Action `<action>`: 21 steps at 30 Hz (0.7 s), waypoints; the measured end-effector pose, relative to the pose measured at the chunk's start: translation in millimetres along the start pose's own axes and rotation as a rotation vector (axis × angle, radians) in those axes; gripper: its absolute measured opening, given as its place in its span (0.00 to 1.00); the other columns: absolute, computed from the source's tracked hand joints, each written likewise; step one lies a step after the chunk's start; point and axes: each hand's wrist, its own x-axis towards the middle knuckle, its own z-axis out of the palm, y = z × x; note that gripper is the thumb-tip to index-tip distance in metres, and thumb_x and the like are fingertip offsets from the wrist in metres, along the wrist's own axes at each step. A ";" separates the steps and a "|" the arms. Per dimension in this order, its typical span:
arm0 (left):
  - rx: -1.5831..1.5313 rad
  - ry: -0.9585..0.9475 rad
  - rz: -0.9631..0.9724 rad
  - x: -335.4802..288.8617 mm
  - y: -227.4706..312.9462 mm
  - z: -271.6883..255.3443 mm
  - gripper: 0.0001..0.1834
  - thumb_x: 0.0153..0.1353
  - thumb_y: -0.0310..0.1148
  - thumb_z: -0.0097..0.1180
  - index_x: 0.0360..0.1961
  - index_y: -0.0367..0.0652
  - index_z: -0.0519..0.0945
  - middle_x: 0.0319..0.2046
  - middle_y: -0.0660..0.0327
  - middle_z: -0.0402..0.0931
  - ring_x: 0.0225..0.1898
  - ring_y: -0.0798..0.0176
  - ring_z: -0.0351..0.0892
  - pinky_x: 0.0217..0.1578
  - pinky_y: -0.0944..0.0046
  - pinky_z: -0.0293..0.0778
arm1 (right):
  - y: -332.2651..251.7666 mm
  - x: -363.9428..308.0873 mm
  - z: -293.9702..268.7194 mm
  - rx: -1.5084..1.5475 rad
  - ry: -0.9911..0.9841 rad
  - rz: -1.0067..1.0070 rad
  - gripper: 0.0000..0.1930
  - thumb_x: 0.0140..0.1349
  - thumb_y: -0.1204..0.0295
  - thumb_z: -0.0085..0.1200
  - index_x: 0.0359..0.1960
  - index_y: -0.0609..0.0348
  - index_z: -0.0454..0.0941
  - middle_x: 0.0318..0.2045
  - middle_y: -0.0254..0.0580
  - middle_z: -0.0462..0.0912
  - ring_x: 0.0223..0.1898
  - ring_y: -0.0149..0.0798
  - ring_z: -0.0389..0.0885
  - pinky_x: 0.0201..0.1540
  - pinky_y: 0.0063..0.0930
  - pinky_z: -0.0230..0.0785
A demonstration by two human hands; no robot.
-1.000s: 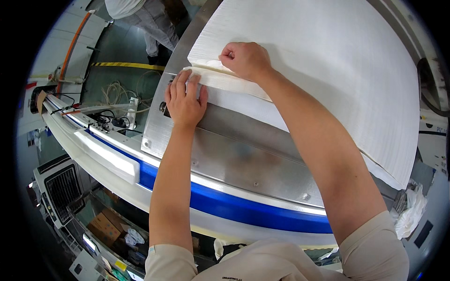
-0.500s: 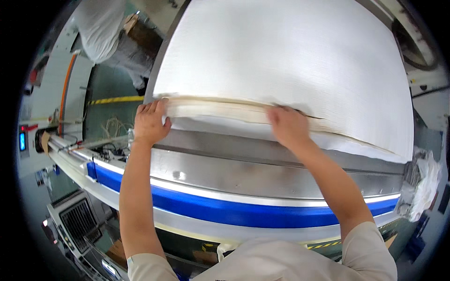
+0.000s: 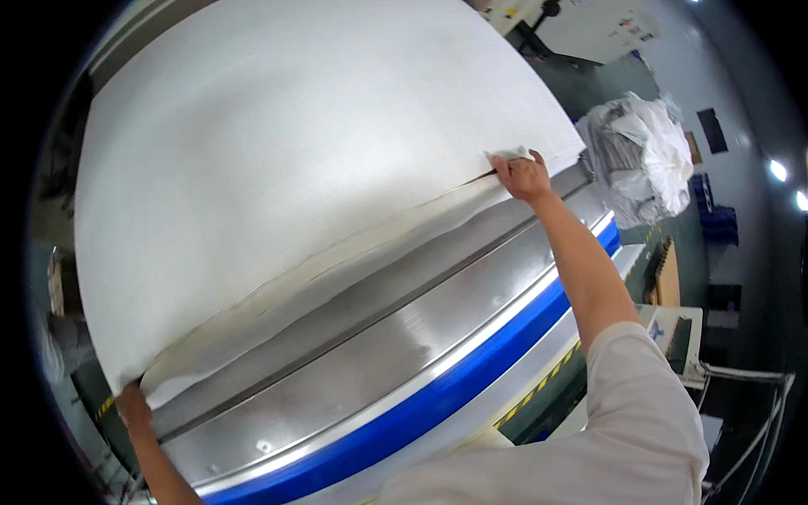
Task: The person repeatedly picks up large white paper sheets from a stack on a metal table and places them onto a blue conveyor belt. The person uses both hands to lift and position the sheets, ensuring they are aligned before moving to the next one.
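A thick stack of large white sheets (image 3: 320, 118) covers the metal table, its layers showing as a cream-coloured band along the near edge. I cannot tell whether they are cloth or paper. My left hand (image 3: 135, 406) is at the near left corner, closed on the sheets' edge, with its fingertips partly hidden by them. Farther right along the same edge, my right hand (image 3: 523, 177) grips the top layers near the right corner. A dark gap opens between layers just beside its fingers.
Bare metal tabletop (image 3: 370, 337) runs along the near side, bordered by a blue strip (image 3: 404, 412). A bundle in clear plastic (image 3: 644, 156) sits off the right end. White metal tubing (image 3: 749, 421) stands at the lower right.
The view has swung to the right. My right hand has slid right along the edge, near the right corner. My left hand stays by the left corner, now at the picture's lower left.
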 end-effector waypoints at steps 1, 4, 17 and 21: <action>0.060 0.278 0.150 2.4 -29.9 26.1 0.11 0.61 0.26 0.45 0.41 0.39 0.79 0.37 0.50 0.78 0.38 0.49 0.78 0.37 0.55 0.75 | 12.8 6.5 4.5 0.009 0.016 0.002 0.33 0.66 0.48 0.30 0.24 0.59 0.82 0.26 0.49 0.82 0.40 0.44 0.80 0.64 0.43 0.49; 0.154 0.086 0.025 2.9 -21.3 7.9 0.12 0.61 0.24 0.45 0.43 0.39 0.78 0.41 0.51 0.77 0.41 0.52 0.78 0.41 0.56 0.74 | 56.3 21.0 8.5 -0.064 -0.101 0.060 0.35 0.67 0.46 0.24 0.28 0.58 0.83 0.29 0.49 0.82 0.42 0.45 0.80 0.65 0.43 0.46; -0.355 0.180 -0.025 4.3 -55.3 46.0 0.17 0.62 0.32 0.37 0.38 0.36 0.79 0.36 0.48 0.78 0.39 0.44 0.76 0.39 0.52 0.71 | 195.8 65.9 51.5 -0.483 -0.322 -0.003 0.13 0.60 0.69 0.42 0.43 0.51 0.77 0.42 0.46 0.80 0.46 0.47 0.78 0.48 0.41 0.70; -0.034 0.162 0.002 -5.2 -33.3 23.5 0.15 0.58 0.23 0.42 0.43 0.45 0.79 0.39 0.52 0.78 0.42 0.47 0.75 0.44 0.52 0.71 | 209.7 51.3 45.5 -0.350 -0.271 0.104 0.14 0.61 0.68 0.44 0.46 0.46 0.77 0.49 0.40 0.77 0.47 0.46 0.77 0.48 0.38 0.71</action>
